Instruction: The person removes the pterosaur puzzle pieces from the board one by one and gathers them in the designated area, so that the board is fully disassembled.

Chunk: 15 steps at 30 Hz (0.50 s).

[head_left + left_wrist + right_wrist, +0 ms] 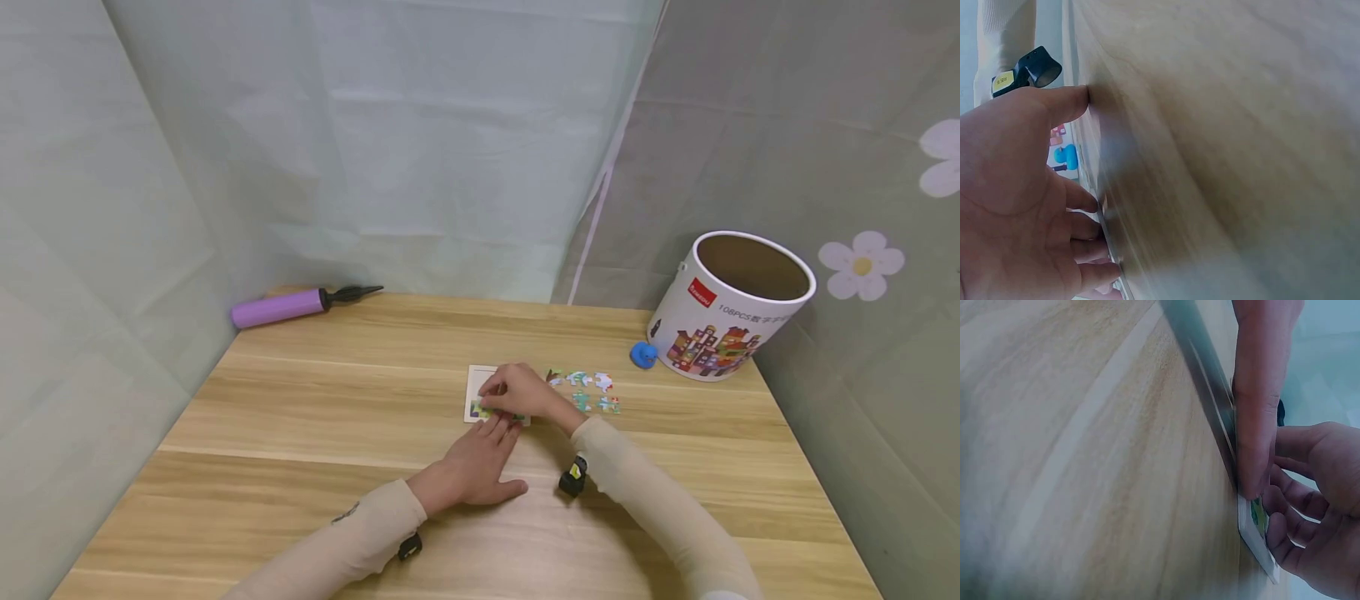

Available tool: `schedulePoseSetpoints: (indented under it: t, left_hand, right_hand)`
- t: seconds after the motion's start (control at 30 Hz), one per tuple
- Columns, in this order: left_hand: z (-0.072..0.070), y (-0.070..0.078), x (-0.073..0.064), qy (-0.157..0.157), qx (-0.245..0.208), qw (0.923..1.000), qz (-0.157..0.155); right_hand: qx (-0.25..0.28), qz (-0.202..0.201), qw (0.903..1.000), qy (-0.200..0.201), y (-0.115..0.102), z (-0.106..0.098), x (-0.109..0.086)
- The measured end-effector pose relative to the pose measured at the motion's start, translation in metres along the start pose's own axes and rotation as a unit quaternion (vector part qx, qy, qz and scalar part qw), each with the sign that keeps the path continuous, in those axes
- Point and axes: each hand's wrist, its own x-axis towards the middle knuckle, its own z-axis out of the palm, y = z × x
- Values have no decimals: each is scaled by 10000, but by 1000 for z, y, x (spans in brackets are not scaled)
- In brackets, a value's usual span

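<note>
Puzzle tray (473, 385) is being touched at six o'clock by straight-fingered left hand (483, 468); right hand (522, 390) curled over, hold can't be told. Three-o'clock pieces (603, 382): likely light, stiff, edge-pinchable.

Lying flat on the counter (315, 433) in front of you, a pale-rimmed puzzle board (477, 380) shows green pieces (477, 410) along its near edge; five loose, multicolored pieces (581, 401) sit in two rows just to its right.

Head view high, facing down; wrist views low, close; tray (472, 385) shared.
</note>
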Motion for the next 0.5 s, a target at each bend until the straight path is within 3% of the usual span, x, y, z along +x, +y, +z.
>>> schedulePoseSetpoints:
  t: [0.23,0.5]
  left_hand:
    - [0,-1,0,37,-21,10000,23]
    - [2,-2,1,74,-39,10000,35]
  right_hand:
    - [40,46,10000,3,-4,1,1]
    - [511,262,9984,7,-6,1,1]
